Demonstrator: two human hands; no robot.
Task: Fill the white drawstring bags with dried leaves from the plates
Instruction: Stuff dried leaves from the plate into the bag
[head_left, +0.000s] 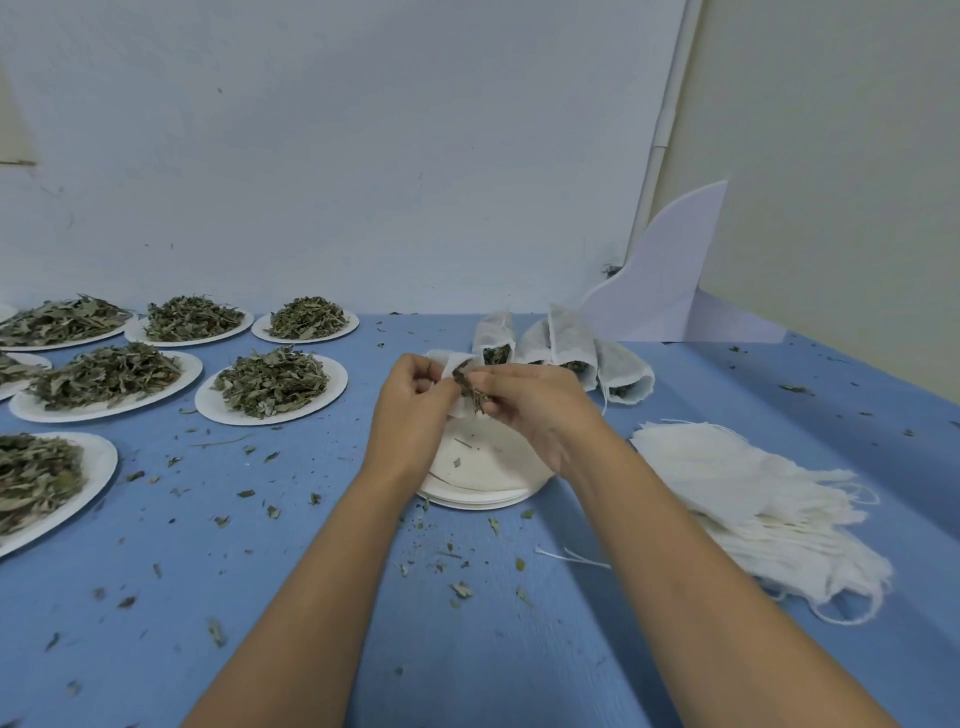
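left hand (410, 402) grips mouth of white drawstring bag (449, 366) | right hand (527, 410) pinches dried leaves (471, 391) into it, above stacked paper plates (483, 488) | risk: loose pinch or collapsing mouth scatters crumbs onto tabletop (311, 597)

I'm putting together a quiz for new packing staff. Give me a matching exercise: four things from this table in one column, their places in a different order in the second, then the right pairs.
Things
1 open bag
2 filled bags
3 pile of empty bags
4 heaped plates

Places
a left part of the table
b far side, beside the white card
c held in the left hand
d right part, near side

Pairs: 1-c, 2-b, 3-d, 4-a
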